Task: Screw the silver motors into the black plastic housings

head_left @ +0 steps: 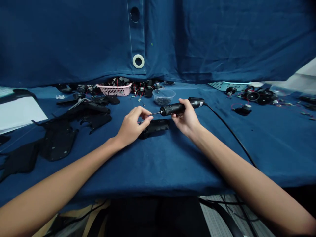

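A black corded electric screwdriver [174, 109] lies in my right hand [189, 120], its bit pointing left. The fingers of my left hand [134, 125] are pinched together at the tip of the bit; whatever is between them is too small to make out. Below the bit, a black plastic housing [156, 126] rests on the blue cloth, partly hidden behind my left hand. Just beyond the screwdriver stands a clear plastic bowl [164, 95] with small dark pieces in its bottom.
Black plastic shells [59, 141] are spread over the left side, near white paper [21, 113]. A pink basket [115, 90] and a teal basket [229, 86] stand at the back among wired parts. The screwdriver's cord [229, 135] runs to the front right edge. Blue cloth [158, 36] hangs behind.
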The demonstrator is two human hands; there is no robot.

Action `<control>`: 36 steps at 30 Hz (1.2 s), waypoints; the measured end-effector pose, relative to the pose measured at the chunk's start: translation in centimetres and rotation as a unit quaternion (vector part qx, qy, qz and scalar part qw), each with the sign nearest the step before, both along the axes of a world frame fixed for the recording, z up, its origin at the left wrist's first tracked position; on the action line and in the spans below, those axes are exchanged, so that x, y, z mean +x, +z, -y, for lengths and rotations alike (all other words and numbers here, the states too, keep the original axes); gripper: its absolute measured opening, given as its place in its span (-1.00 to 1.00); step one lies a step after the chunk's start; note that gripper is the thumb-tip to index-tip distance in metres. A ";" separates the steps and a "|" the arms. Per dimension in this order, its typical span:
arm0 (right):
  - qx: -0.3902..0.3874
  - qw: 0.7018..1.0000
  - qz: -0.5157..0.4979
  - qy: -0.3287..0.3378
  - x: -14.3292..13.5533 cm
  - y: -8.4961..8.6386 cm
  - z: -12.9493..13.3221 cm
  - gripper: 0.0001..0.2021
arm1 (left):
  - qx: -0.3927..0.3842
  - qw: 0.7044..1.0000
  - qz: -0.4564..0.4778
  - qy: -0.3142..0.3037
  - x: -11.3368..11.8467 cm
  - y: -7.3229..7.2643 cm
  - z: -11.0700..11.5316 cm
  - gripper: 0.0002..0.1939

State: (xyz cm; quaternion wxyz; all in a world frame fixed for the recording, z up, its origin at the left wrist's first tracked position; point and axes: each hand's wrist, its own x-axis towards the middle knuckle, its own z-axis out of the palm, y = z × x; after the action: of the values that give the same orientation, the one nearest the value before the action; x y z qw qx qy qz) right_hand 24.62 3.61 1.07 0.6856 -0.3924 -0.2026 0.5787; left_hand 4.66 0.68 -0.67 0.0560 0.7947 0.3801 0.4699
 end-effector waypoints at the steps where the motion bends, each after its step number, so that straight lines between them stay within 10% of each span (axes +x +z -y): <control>1: 0.003 1.000 0.004 -0.004 0.1 0.1 -0.1 -0.79 | -0.011 1.000 0.004 -0.011 -0.2 0.2 -0.2 -0.87; 10: 0.001 1.000 -0.011 -0.011 0.6 0.3 -0.3 -0.77 | -0.108 0.988 -0.102 -0.028 -2.3 1.5 -1.6 -0.52; 17: -0.012 0.999 -0.011 -0.034 1.1 0.4 -0.7 -0.79 | -0.280 0.912 -0.299 -0.026 -2.6 1.6 -0.8 -0.25; 36: 0.184 0.955 0.216 -0.085 1.0 1.4 -0.1 -0.79 | -0.174 0.959 -0.208 -0.076 -0.8 -1.0 -0.6 -0.36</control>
State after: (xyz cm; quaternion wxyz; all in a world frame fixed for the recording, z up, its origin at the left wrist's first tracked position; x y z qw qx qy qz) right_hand 25.61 3.69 2.51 0.7325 -0.3912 -0.4146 0.3721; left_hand 3.87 1.30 -1.68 0.1490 0.8795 0.3976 0.2148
